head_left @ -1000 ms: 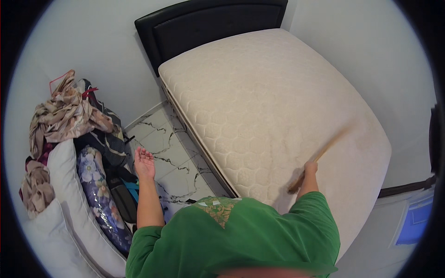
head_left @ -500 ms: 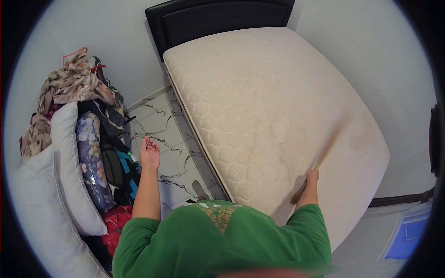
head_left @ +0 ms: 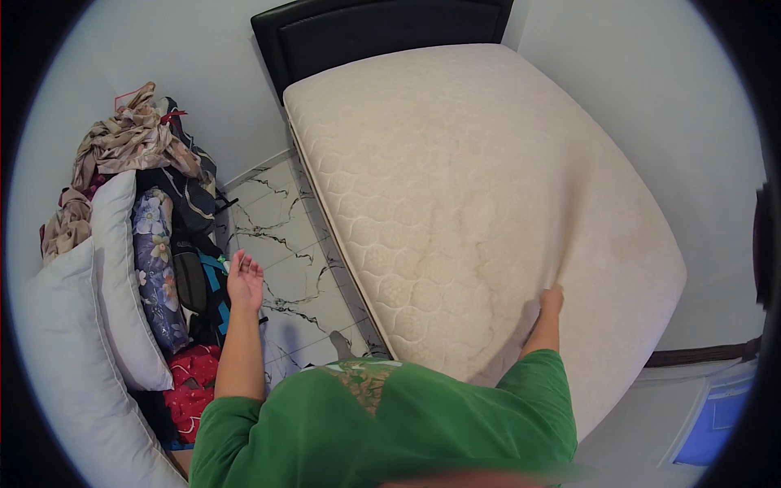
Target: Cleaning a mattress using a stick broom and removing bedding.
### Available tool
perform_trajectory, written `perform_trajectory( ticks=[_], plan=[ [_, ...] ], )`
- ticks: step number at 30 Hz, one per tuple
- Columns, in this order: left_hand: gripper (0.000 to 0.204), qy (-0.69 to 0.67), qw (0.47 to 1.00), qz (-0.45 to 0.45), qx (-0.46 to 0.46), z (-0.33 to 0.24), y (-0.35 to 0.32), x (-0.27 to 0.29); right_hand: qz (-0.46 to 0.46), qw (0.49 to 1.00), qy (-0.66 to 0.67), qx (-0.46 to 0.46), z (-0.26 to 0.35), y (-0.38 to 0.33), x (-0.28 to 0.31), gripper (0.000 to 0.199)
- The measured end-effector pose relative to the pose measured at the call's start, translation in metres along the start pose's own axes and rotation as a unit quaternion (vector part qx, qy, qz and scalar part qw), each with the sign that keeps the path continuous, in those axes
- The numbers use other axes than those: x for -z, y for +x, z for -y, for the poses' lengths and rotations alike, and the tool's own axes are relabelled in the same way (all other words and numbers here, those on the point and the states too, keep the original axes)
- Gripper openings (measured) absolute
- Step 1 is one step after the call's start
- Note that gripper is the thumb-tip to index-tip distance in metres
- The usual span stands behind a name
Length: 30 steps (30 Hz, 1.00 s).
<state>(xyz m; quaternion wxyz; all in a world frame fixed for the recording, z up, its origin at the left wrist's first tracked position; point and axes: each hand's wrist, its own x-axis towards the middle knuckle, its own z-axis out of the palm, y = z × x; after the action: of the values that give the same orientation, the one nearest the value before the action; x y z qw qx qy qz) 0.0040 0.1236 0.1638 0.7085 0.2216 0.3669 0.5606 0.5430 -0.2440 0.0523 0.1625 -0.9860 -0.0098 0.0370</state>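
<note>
A bare cream quilted mattress [head_left: 455,154] lies before me, with faint brownish stains and a swirled stitch pattern. My right hand [head_left: 552,298] is closed around the lower end of a long tan stick broom [head_left: 567,232]. The broom points away from me over the right half of the mattress; its far end is smeared by motion, so I cannot tell whether it touches. My left hand [head_left: 246,281] is raised over the floor beside the bed, palm turned up, fingers loosely apart, holding nothing.
A black padded headboard [head_left: 390,26] stands at the far end against the wall. Left, a pile holds white pillows [head_left: 73,342], a floral bolster [head_left: 156,268], crumpled beige cloth [head_left: 130,146], a red cloth [head_left: 194,386] and dark bags [head_left: 191,276]. Marbled floor tiles [head_left: 281,224] run between pile and bed.
The broom has swung from slanting right to nearly upright in the picture. My right hand has shifted slightly farther out; my left hand has moved left, toward the pile.
</note>
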Motion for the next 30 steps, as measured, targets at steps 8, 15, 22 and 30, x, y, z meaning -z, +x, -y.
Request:
perform_trajectory(
  ticks=[8,15,22,30],
  plan=[
    [0.020,-0.027,0.998,-0.057,0.012,0.022,-0.005,0.022,0.262,0.858,-0.194,0.397,0.076,-0.102,-0.061,0.029],
    [0.020,-0.007,0.999,-0.034,-0.011,0.019,-0.011,-0.004,0.142,0.931,-0.136,0.308,0.090,-0.044,0.002,0.024],
    [0.019,-0.033,0.997,-0.073,0.001,0.032,-0.013,0.008,0.205,0.953,-0.088,0.205,0.044,-0.067,-0.090,0.030],
    [0.021,-0.005,1.000,-0.013,0.004,0.036,-0.004,-0.026,0.141,0.921,-0.164,0.324,0.046,-0.046,0.012,0.022]
  ],
)
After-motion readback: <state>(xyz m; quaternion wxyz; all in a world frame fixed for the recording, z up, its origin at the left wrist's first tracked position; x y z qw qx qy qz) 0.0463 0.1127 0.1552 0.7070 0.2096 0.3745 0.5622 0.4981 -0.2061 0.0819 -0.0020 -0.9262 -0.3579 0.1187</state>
